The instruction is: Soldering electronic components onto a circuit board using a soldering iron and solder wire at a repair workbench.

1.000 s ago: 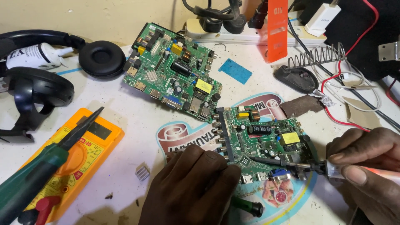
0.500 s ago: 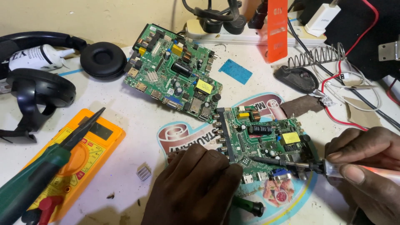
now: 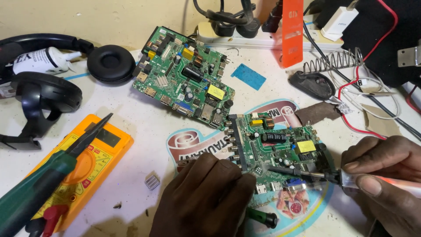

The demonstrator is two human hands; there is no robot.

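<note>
Head view: white cluttered bench (image 3: 131,127); right hand (image 3: 386,175) fingers closed on soldering iron (image 3: 307,174); left hand (image 3: 206,197) flat by circuit board (image 3: 280,149).

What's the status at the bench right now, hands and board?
Right hand grips soldering iron, tip on near circuit board. Left hand rests at board's near-left edge. Green-handled tool beside left hand; second board apart, behind.

Left hand (image 3: 206,197) hides board's (image 3: 280,149) near-left corner.

Dark rectangular meter screen (image 3: 106,137) near tabletop's left edge; white labelled tube (image 3: 41,61) at far-left corner; round printed mat (image 3: 193,142) centre-front.
</note>
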